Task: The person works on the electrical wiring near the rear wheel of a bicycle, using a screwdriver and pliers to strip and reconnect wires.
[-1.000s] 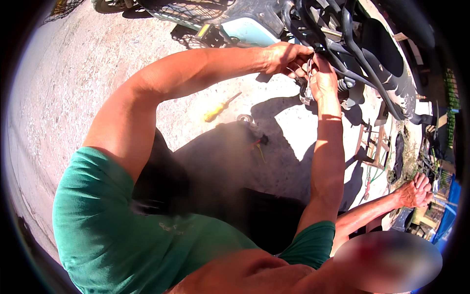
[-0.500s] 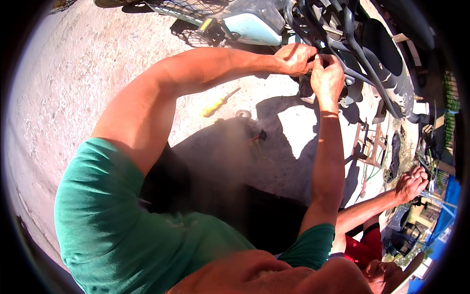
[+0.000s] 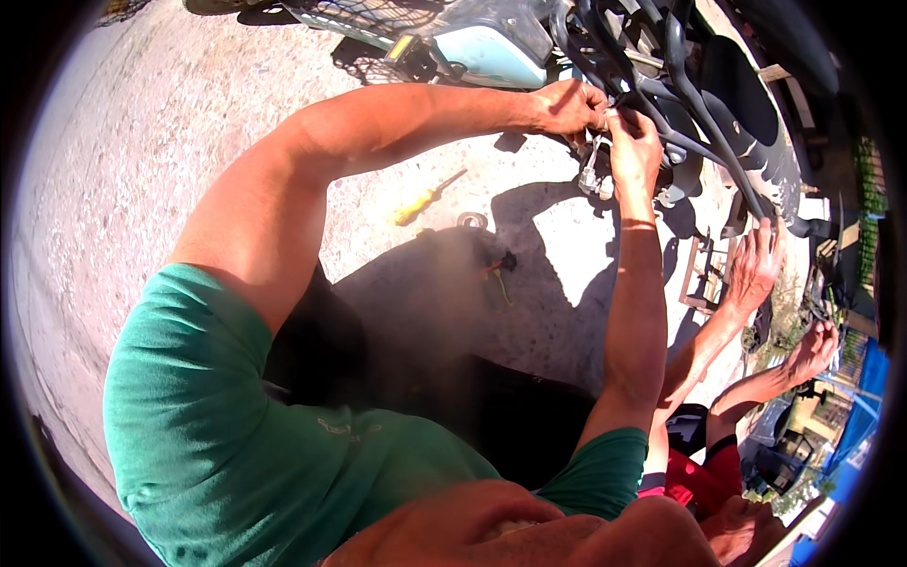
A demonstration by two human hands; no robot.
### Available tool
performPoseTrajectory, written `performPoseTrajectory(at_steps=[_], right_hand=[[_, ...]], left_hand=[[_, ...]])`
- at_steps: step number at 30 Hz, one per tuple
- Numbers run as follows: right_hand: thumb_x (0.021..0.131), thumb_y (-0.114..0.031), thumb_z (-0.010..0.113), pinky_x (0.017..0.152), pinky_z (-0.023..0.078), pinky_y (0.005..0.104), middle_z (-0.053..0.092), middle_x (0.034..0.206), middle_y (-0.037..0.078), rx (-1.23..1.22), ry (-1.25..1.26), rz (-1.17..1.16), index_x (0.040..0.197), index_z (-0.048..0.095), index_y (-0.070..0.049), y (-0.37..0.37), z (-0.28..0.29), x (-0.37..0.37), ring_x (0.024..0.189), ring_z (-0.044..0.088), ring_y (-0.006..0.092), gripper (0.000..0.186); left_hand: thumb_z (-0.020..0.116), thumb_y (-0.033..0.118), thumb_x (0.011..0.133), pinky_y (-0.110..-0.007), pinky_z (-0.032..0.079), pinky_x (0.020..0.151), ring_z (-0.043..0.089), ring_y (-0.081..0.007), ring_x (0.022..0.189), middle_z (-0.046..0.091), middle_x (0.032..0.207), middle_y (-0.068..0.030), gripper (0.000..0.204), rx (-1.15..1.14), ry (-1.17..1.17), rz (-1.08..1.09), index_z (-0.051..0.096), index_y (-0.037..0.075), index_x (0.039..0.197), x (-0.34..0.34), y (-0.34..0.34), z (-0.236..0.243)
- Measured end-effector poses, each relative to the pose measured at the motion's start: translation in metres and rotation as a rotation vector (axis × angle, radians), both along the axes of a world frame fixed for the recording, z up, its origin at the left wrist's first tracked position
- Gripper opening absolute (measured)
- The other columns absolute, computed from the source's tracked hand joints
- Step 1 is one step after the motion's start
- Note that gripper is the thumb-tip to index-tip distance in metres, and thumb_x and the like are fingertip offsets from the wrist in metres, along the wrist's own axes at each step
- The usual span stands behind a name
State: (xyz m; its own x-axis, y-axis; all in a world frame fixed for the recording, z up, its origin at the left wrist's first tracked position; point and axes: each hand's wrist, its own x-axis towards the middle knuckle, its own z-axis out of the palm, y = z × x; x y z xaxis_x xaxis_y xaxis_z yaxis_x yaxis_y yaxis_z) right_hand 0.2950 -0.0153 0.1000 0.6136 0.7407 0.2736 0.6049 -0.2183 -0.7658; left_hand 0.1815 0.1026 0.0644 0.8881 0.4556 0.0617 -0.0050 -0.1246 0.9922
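Observation:
My left hand [image 3: 570, 107] and my right hand [image 3: 635, 156] meet at the dark tubes of a vehicle frame. The fingers of both are pinched together, tip to tip, on something too small and hidden to name. Just beneath them hangs a pale, shiny part [image 3: 593, 172], partly covered by my right hand. Thick black bent tubes [image 3: 694, 85] rise right beside my fingers. A light blue body panel [image 3: 491, 57] lies to the left of them, beyond my left forearm.
On the sunlit ground lie a yellow-handled screwdriver [image 3: 416, 203], a small ring-shaped roll [image 3: 471, 220] and thin coloured wires [image 3: 501, 272]. At right, another person's hand [image 3: 756, 265] reaches to the black tube; their other hand [image 3: 814, 352] is behind it. A brown metal frame [image 3: 704, 274] stands nearby.
My left hand has turned slightly, its fingers still at my right fingertips. The pale part below now shows in the light. Another person's hand has come up to the black tube at right.

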Motion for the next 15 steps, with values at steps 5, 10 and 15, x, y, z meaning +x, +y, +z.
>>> performPoseTrajectory(at_steps=[5,10,15], right_hand=[[0.09,-0.018,0.07,0.08,0.049,0.028,0.071,0.096,0.007,0.114,0.392,0.067,0.106,0.067,0.003,0.005,-0.013,0.0,0.088,0.064,0.0143,0.026],[0.094,-0.016,0.068,0.059,0.047,0.022,0.066,0.088,0.003,0.107,0.295,0.064,0.106,0.064,0.002,0.01,-0.027,0.006,0.07,0.059,0.008,0.023],[0.093,-0.019,0.069,0.056,0.048,0.0232,0.065,0.084,0.003,0.107,0.358,0.084,0.103,0.063,0.002,0.006,-0.023,-0.004,0.067,0.059,0.0086,0.023]], left_hand=[[0.069,0.027,0.089,-0.032,0.051,0.076,0.065,-0.014,0.082,0.071,0.087,-0.0063,0.023,0.092,0.05,-0.025,0.071,0.005,0.096,-0.011,-0.004,0.018],[0.076,0.017,0.079,-0.034,0.055,0.077,0.068,-0.0231,0.089,0.068,0.102,-0.0106,0.028,0.438,0.174,-0.098,0.073,0.01,0.106,-0.018,0.026,0.023],[0.066,0.013,0.089,-0.033,0.056,0.073,0.069,-0.0218,0.084,0.069,0.097,-0.0135,0.025,0.306,0.026,0.007,0.067,0.003,0.112,-0.008,0.025,0.017]])
